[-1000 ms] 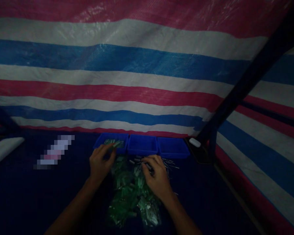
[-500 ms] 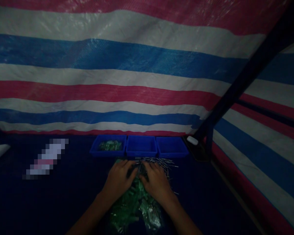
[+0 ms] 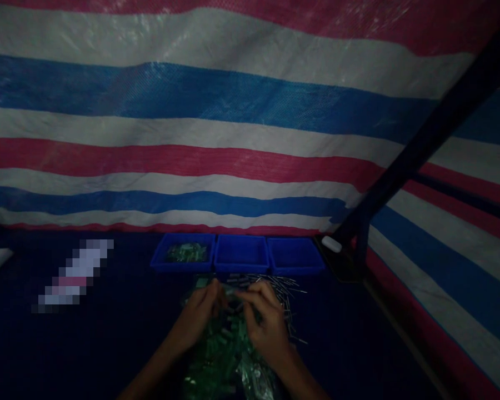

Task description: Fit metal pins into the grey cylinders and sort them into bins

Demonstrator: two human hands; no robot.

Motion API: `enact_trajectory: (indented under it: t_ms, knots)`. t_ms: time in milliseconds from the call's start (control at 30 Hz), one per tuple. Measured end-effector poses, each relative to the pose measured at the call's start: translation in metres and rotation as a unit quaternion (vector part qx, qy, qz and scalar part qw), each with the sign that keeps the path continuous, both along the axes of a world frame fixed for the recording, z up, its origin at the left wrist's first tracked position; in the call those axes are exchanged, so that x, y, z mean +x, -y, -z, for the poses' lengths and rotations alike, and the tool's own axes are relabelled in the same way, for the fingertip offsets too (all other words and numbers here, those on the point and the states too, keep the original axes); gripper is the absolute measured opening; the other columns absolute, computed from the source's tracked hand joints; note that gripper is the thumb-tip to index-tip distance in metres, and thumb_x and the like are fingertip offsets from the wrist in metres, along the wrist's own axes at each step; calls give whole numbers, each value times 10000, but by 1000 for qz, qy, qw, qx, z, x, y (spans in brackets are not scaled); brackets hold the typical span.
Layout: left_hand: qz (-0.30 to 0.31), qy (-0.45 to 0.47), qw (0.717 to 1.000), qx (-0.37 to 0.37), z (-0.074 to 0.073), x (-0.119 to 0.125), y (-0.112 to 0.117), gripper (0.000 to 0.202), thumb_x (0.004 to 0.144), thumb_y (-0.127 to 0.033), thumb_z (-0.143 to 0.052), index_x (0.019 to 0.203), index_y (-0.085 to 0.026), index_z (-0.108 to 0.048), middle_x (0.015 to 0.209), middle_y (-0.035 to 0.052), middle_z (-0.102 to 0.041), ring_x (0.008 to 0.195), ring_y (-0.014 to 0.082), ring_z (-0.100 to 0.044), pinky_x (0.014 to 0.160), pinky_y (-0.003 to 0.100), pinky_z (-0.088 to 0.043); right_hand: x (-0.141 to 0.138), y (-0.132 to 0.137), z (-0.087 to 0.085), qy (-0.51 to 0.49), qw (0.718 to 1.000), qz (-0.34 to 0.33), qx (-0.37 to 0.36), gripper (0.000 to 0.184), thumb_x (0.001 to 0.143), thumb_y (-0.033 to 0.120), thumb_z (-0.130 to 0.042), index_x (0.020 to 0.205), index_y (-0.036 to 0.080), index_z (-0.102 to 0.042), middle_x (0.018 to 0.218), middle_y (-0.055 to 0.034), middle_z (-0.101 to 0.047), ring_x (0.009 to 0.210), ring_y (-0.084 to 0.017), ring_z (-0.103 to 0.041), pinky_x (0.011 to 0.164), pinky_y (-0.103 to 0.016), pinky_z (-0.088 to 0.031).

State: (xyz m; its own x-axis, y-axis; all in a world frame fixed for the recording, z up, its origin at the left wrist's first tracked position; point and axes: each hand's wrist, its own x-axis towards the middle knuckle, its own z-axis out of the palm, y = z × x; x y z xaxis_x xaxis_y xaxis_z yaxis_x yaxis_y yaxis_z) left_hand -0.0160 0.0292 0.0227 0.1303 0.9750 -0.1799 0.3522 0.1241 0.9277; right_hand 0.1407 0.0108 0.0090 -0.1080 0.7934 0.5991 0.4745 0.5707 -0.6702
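My left hand [image 3: 198,314] and my right hand [image 3: 265,322] meet over a heap of small green parts [image 3: 220,355] on a dark blue table. Both have their fingers pinched together around a small piece held between the fingertips; in the dim light I cannot name it. Thin metal pins [image 3: 275,283] lie scattered just beyond my right hand. Three blue trays stand in a row behind: the left tray [image 3: 182,255] holds some green parts, while the middle tray [image 3: 241,254] and the right tray [image 3: 295,256] look bare inside.
A striped red, white and blue tarp [image 3: 216,122] forms the wall behind and on the right. A dark slanted pole [image 3: 420,144] comes down to a foot with a white piece [image 3: 331,243] at the table's back right. A blurred-out item [image 3: 73,275] lies on the left.
My left hand came back from the left tray to the green heap. Both hands then rose slightly and drew their fingertips together over the heap.
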Motion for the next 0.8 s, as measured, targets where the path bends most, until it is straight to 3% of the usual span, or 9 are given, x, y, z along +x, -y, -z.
enact_trajectory:
  t_ms: [67,133,233,333,433,500,600,700,800]
  knots:
    - [-8,48,998,-30,-1,-1,-1,502,797,-584,-352,686,-144,-568,598,-4,-534,584,134,-503,540,234,-393,-4,5,0,22,999,-23,33,364,757,7,-420,940,242,-629,797,-20,-517,791,-132,-493,673,-262,-426]
    - [13,44,999,11,-2,-3,-3,416,793,-526,-429,727,-142,-576,618,-6,-544,589,126,-509,536,221,-406,-7,7,-1,42,999,-18,11,388,744,3,-418,954,251,-630,915,-44,-522,899,-159,-482,754,-312,-428]
    - [29,-41,981,185,-1,-5,-3,260,832,-364,-453,860,-166,-619,784,35,-608,740,146,-571,678,248,-465,-8,8,-3,41,997,28,-61,275,763,108,-484,965,231,-622,1048,-79,-501,1014,-209,-453,862,-402,-402]
    - [62,-117,925,357,3,-4,3,216,826,-231,-478,983,-217,-626,942,66,-612,877,152,-586,771,254,-483,-6,7,-2,-7,992,46,-116,219,807,256,-492,990,220,-607,1035,-89,-543,993,-219,-492,848,-404,-429]
    - [94,-145,890,421,5,0,10,288,816,-162,-485,1068,-247,-595,1016,76,-595,952,150,-574,802,245,-490,-2,7,1,-80,984,52,-151,271,867,298,-399,1042,224,-592,1022,-79,-608,941,-201,-560,775,-343,-479]
    - [102,-147,899,400,4,3,12,309,806,-170,-502,1090,-261,-583,1071,78,-575,1009,162,-550,846,266,-478,1,6,1,-105,979,33,-169,289,882,279,-375,1072,226,-586,1011,-60,-638,914,-179,-594,771,-303,-488]
    - [101,-104,942,303,1,3,10,234,803,-258,-516,1011,-258,-624,1062,67,-582,1009,184,-544,863,298,-463,6,2,-1,-87,984,10,-154,295,873,215,-394,1093,231,-591,1003,-42,-656,910,-155,-609,804,-273,-476]
    - [35,-2,987,154,4,0,6,309,856,-382,-399,918,-206,-645,887,55,-625,845,177,-584,758,296,-481,9,0,-3,-24,996,-16,-87,332,849,141,-399,1083,252,-607,847,-32,-663,791,-143,-605,733,-271,-479]
    - [-31,95,994,37,9,-2,4,380,827,-469,-421,792,-154,-630,699,27,-599,664,147,-556,615,253,-454,7,2,-6,20,997,-59,-42,372,820,84,-395,1073,255,-608,770,-29,-611,758,-141,-557,675,-266,-465]
